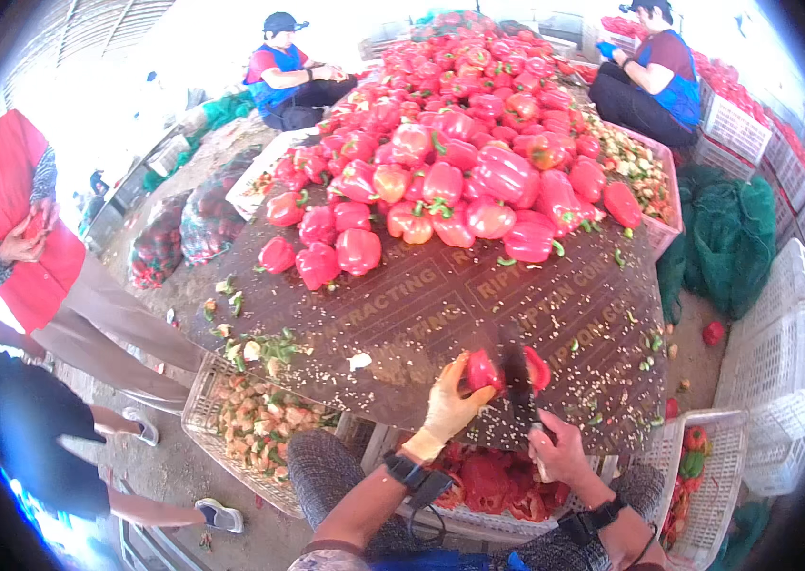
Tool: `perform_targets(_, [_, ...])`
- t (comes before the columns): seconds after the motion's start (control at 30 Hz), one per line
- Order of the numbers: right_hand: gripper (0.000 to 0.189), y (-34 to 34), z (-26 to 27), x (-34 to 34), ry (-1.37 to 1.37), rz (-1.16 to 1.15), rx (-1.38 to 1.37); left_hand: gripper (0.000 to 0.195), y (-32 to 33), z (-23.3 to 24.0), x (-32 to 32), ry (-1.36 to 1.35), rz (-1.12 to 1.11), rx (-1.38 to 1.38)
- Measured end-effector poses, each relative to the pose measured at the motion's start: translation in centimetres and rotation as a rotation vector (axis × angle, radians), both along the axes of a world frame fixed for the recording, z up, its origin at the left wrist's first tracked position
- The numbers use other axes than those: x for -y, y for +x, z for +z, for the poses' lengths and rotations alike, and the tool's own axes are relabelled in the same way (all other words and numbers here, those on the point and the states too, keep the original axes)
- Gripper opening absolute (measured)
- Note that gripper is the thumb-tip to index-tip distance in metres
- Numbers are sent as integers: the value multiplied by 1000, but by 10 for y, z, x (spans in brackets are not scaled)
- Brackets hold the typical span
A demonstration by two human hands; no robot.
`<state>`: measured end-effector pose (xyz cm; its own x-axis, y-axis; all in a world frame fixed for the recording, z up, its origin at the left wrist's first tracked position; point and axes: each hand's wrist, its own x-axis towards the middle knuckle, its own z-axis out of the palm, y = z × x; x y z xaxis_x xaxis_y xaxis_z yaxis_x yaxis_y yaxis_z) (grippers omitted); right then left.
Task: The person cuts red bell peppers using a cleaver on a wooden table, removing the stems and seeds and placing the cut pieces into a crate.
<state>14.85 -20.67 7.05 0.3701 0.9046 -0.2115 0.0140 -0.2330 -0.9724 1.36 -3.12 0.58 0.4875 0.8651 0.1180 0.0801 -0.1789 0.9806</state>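
Note:
My left hand (456, 400), in a pale yellow glove, grips a piece of red bell pepper (484, 371) against the brown wooden board (402, 314). In my bare right hand (561, 446) is the handle of a wide-bladed knife (516, 378); its dark blade is blurred. Right of the blade sits another red pepper piece (536, 370), apart from the held one. Pale seeds are scattered around both hands. Beyond them rises a large heap of whole red bell peppers (452, 171). Below the board's near edge, a crate (477, 524) holds cut red pepper pieces (491, 485).
A crate of pepper cores (202, 428) stands at left, another crate of mixed peppers (716, 492) at right. Stacked white crates (773, 371) and green netting (723, 235) lie further right. Two seated people (284, 71) (648, 71) work at the far side; others stand at left (24, 221).

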Motion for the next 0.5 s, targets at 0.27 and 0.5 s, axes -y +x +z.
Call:
perform_targets(0.27, [39,29,14,4,48,-177,-33,78,33,42,-128,539,-36,-298])
perform_targets(0.5, [37,37,21,29,-12,-35,-13,74,-47,48,-317,531,454,-1128])
